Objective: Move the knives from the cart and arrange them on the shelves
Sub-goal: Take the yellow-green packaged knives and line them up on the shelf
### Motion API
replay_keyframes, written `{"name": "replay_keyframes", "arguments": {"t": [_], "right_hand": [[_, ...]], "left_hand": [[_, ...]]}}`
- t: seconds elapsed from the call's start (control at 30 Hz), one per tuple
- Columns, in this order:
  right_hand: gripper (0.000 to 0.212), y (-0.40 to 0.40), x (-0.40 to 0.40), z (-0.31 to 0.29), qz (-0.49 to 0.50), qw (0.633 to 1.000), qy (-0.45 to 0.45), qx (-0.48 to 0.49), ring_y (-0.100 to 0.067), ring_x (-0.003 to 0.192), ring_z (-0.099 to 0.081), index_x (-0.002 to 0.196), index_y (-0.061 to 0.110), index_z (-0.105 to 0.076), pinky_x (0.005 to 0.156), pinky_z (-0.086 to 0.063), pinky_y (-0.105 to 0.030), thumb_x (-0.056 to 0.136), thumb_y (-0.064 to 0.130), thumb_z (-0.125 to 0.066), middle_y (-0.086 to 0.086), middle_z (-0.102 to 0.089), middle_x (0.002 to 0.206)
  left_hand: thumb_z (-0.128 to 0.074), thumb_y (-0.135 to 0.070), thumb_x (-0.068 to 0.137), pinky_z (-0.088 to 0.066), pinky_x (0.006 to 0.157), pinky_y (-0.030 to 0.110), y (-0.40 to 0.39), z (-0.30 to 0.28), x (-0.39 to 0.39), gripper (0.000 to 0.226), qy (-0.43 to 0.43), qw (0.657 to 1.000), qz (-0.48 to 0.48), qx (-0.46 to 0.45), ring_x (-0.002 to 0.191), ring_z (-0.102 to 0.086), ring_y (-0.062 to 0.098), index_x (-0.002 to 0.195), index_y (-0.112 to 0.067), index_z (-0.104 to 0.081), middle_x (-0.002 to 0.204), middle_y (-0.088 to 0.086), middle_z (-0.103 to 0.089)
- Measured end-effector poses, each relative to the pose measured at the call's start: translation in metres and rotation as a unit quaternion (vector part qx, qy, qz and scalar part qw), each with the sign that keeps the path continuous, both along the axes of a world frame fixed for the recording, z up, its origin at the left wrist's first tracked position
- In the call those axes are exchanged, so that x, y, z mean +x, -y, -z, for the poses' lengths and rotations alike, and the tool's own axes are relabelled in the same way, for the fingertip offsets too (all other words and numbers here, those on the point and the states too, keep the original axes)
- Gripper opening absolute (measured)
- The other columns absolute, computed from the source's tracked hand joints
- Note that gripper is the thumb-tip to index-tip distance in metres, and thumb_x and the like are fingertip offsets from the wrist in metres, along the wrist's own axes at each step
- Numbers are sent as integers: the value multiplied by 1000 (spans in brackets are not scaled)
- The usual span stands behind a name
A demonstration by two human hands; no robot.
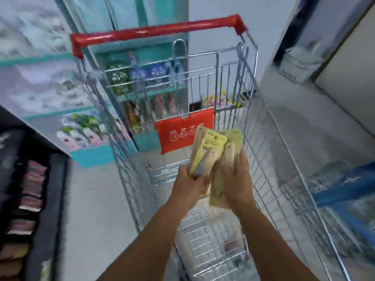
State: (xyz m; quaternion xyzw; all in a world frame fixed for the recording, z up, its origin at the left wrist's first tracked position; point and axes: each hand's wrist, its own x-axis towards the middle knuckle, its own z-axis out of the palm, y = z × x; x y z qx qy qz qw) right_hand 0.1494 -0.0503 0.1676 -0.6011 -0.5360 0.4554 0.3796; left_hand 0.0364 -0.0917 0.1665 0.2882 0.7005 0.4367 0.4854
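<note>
Above the wire shopping cart [263, 151] with its red handle [154, 32], both my hands hold a bundle of packaged knives [211, 151]. The packs have yellow-green cards and pale wooden handles under clear plastic. My left hand [187, 187] grips the lower left of the bundle. My right hand [236, 179] wraps the right-hand packs from the side. The bundle is lifted over the middle of the cart's basket. The view is blurred by motion.
A red child-seat flap [183, 134] hangs at the cart's far end. Teal shelves [142, 86] with bottles and packets stand behind the cart. A dark shelf with stacked goods [26, 199] is at my left. A blue rack [345, 191] and grey wall lie right.
</note>
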Motion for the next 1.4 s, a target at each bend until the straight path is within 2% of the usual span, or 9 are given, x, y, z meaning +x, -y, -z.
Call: {"name": "replay_keyframes", "arguments": {"t": [0.1,0.23,0.3,0.47,0.77,0.9,1.0,1.17,1.4], "right_hand": [[42,19,-14,-59,-65,996,-19,51,-12,98,-60,130,34,-42,78,-45,-25,92,17,-50,14,-59,107],[47,46,-47,-120,-149,984,-58,80,0,83,-65,120,38,-43,66,-54,-19,90,2,-48,15,-62,99],[55,56,-70,-140,-170,978,-86,81,5,81,-65,133,31,-38,72,-57,-22,90,0,-51,13,-62,104],[43,91,-169,-192,-219,960,-132,114,-5,93,-66,117,36,-45,84,-57,-42,91,4,-56,14,-62,107],[40,178,-390,-248,-314,914,-122,226,-5,89,-64,127,35,-50,76,-52,-20,93,13,-53,8,-65,106],[47,214,-467,-274,-358,894,-112,244,-7,81,-61,131,40,-37,71,-47,-28,93,18,-55,19,-56,100],[36,234,-520,-290,-397,881,-107,235,-7,74,-61,121,38,-41,61,-48,-23,92,21,-56,15,-58,99],[31,255,-615,-314,-462,838,-96,273,-12,95,-56,123,26,-52,77,-38,-25,93,23,-56,10,-57,108],[37,272,-760,-328,-577,774,-80,247,-22,104,-58,128,29,-53,89,-48,-36,91,32,-54,-1,-58,120]], "left_hand": [[-70,-25,85,-56,56,28,30,-46,-12,30,-2,997,-46,55,60,-60,7,106,-17,-51,79,-3,-62],[-68,-23,86,-52,56,18,66,-102,-43,30,-20,986,-116,119,61,-62,-3,111,-29,-52,84,-7,-64],[-69,-18,84,-53,62,20,83,-126,-68,28,-36,978,-151,141,64,-63,-1,106,-27,-54,81,-8,-65],[-69,-19,83,-43,62,17,136,-177,-161,27,-99,960,-183,188,71,-59,3,103,-26,-53,82,-11,-62],[-67,-14,85,-54,75,23,243,-239,-355,23,-196,914,-273,227,72,-61,-5,99,-22,-51,84,-9,-63],[-64,-14,89,-46,58,9,287,-265,-418,22,-222,889,-325,235,64,-59,-12,91,-27,-46,83,-13,-61],[-63,-15,90,-49,72,17,313,-280,-456,24,-240,868,-369,229,81,-63,-5,93,-31,-45,93,-15,-64],[-59,-14,92,-40,59,2,344,-308,-526,31,-292,833,-424,203,78,-55,-9,89,-35,-37,91,-21,-56],[-46,-35,95,-50,89,41,363,-325,-624,48,-317,790,-520,69,102,-59,27,138,-29,-24,120,3,-54]]}}
